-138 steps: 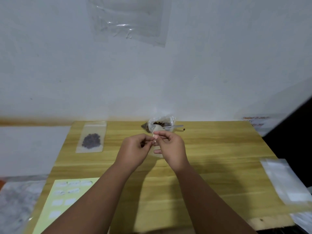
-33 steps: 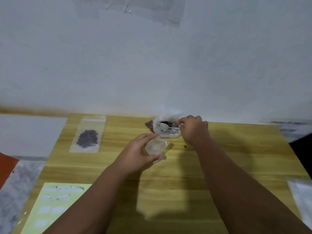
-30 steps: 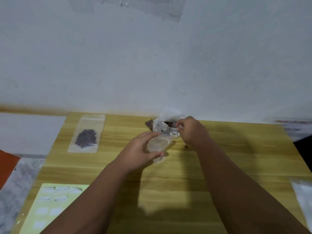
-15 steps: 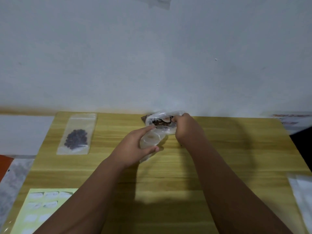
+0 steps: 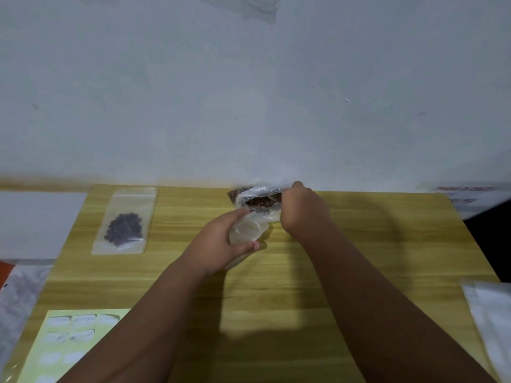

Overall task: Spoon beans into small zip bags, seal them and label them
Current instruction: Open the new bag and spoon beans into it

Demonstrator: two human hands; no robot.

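Observation:
My left hand [image 5: 218, 244] grips a small clear zip bag [image 5: 244, 232], holding its mouth open and tilted toward the bean supply. A larger clear plastic bag of brown beans [image 5: 258, 199] sits at the table's far edge against the wall. My right hand [image 5: 300, 207] is closed at that bag's right side, its fingers down at the opening. In earlier frames it took hold of a spoon lying there; the spoon is now hidden by the hand. A filled, flat zip bag of dark beans [image 5: 124, 221] lies at the far left of the table.
A pale green sheet of white labels [image 5: 66, 341] lies at the near left corner. A stack of clear bags [image 5: 495, 322] lies at the right edge. The wooden table [image 5: 373, 244] butts against a white wall. A printed paper [image 5: 464, 193] is at far right.
My right hand went from pulling the small bag open to the bean bag and closed at its opening. My left hand brought the open small bag closer to the bean bag.

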